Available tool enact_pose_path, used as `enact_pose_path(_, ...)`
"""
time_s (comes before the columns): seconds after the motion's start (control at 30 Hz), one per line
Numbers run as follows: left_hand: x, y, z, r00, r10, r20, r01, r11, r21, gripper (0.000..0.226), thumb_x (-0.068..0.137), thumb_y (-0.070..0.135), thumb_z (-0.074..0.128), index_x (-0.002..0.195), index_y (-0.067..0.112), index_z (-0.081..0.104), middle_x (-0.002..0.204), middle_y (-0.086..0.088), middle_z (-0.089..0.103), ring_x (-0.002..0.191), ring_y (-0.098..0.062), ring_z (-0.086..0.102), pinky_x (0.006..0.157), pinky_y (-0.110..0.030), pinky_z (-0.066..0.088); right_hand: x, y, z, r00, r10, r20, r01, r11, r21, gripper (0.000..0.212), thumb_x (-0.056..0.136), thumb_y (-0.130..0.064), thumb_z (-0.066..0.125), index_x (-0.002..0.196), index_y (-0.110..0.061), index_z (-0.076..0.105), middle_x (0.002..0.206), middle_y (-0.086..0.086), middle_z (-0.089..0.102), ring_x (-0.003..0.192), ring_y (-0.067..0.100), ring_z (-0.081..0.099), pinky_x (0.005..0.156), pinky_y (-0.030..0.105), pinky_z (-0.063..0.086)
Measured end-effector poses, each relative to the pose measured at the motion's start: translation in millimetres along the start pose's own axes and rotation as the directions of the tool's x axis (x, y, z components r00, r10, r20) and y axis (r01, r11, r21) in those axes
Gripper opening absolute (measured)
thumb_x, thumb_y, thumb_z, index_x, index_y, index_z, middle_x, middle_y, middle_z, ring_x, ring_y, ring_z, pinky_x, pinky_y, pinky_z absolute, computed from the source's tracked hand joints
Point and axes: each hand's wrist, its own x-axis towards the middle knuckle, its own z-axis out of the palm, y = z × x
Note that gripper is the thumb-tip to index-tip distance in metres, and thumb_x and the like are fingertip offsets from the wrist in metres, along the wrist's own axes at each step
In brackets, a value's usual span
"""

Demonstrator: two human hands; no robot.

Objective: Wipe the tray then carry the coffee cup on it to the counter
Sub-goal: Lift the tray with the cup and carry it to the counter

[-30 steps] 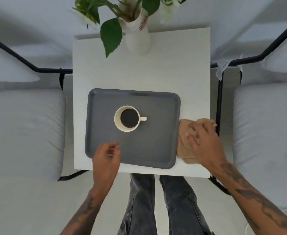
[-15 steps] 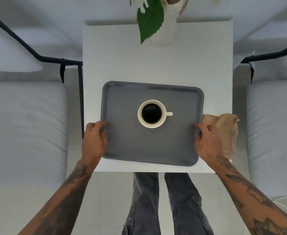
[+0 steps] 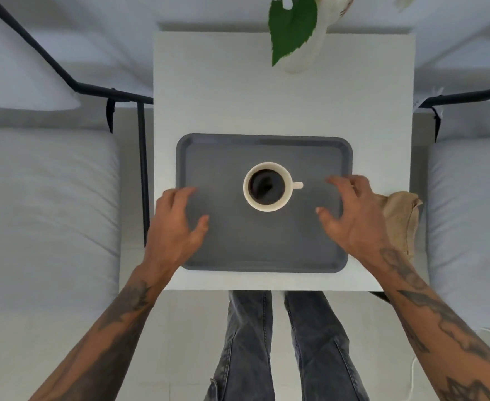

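Note:
A grey tray [image 3: 264, 250] lies on the near half of a white square table [image 3: 281, 105]. A cream cup of black coffee [image 3: 267, 186] stands at the tray's middle, handle pointing right. My left hand [image 3: 177, 224] hovers over the tray's left edge, fingers spread, holding nothing. My right hand [image 3: 351, 218] hovers over the tray's right part, fingers apart and empty. A crumpled tan cloth [image 3: 398, 218] lies on the table just right of the tray, partly behind my right hand.
A white vase with a green leaf [image 3: 294, 36] stands at the table's far edge. White cushioned seats [image 3: 44, 215] with black metal frames [image 3: 142, 175] flank the table on both sides. My legs in dark jeans [image 3: 278, 342] are below the near edge.
Half a second ago both hands gripped the tray's left and right rims. They have let go and now hover open, further in over the tray. The cloth stays on the table.

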Motion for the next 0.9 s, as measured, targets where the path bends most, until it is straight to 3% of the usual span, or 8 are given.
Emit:
enact_pose_path(0.1, 23, 27, 1, 0.970, 0.168, 0.176, -0.161, 0.985, -0.053, 0.083, 0.080, 0.038, 0.076, 0.148, 0.032, 0.030, 0.142, 0.001, 0.041, 0.126, -0.014, 0.042, 0.092, -0.029, 0.040, 10, -27, -1, 0.977, -0.184, 0.104, 0.171, 0.978, 0.123, 0.083, 0.074, -0.044, 0.070, 0.144, -0.032, 0.027, 0.144, 0.002, 0.036, 0.131, 0.021, 0.038, 0.100, 0.037, 0.039)
enact_pose_path(0.23, 48, 56, 10, 0.916, 0.242, 0.320, -0.225, 0.970, -0.087, 0.102, 0.076, 0.042, 0.079, 0.154, 0.035, 0.015, 0.150, 0.003, 0.035, 0.131, -0.016, 0.040, 0.095, -0.031, 0.040, 22, -45, 5, 0.954, -0.189, 0.233, 0.170, 0.980, 0.100, 0.104, 0.068, -0.050, 0.075, 0.150, -0.031, 0.015, 0.152, -0.001, 0.031, 0.137, 0.022, 0.034, 0.108, 0.044, 0.032)
enact_pose_path(0.37, 54, 62, 20, 0.898, 0.282, 0.337, -0.253, 0.959, -0.128, 0.094, 0.078, 0.038, 0.082, 0.153, 0.024, 0.027, 0.151, 0.001, 0.042, 0.134, -0.017, 0.044, 0.105, -0.039, 0.044, 22, -47, 14, 0.954, -0.208, 0.214, 0.190, 0.977, 0.100, 0.093, 0.071, -0.048, 0.074, 0.147, -0.026, 0.026, 0.148, -0.004, 0.040, 0.131, 0.020, 0.044, 0.106, 0.044, 0.037)
enact_pose_path(0.63, 46, 59, 25, 0.914, 0.288, 0.285, -0.241, 0.952, -0.190, 0.088, 0.076, 0.034, 0.084, 0.149, 0.019, 0.037, 0.145, -0.002, 0.048, 0.127, -0.017, 0.051, 0.100, -0.043, 0.050, 24, -46, 14, 0.950, -0.242, 0.196, 0.225, 0.968, 0.107, 0.084, 0.074, -0.047, 0.072, 0.145, -0.027, 0.031, 0.144, -0.004, 0.046, 0.125, 0.019, 0.050, 0.103, 0.040, 0.042)
enact_pose_path(0.83, 41, 56, 21, 0.915, 0.265, 0.303, -0.230, 0.962, -0.146, 0.091, 0.076, 0.043, 0.081, 0.151, 0.027, 0.031, 0.147, 0.002, 0.043, 0.132, -0.015, 0.044, 0.103, -0.041, 0.046, 19, -36, 13, 0.949, -0.248, 0.194, 0.218, 0.962, 0.164, 0.085, 0.074, -0.050, 0.070, 0.146, -0.033, 0.027, 0.148, -0.006, 0.038, 0.132, 0.017, 0.041, 0.105, 0.038, 0.038)
enact_pose_path(0.9, 37, 42, 14, 0.951, 0.190, 0.243, -0.175, 0.981, -0.082, 0.085, 0.078, 0.050, 0.074, 0.149, 0.032, 0.032, 0.146, 0.002, 0.040, 0.131, -0.013, 0.042, 0.099, -0.035, 0.044, 13, -20, 10, 0.981, -0.156, 0.115, 0.125, 0.962, 0.242, 0.074, 0.078, -0.047, 0.068, 0.142, -0.036, 0.033, 0.148, -0.003, 0.036, 0.136, 0.015, 0.034, 0.108, 0.035, 0.034)
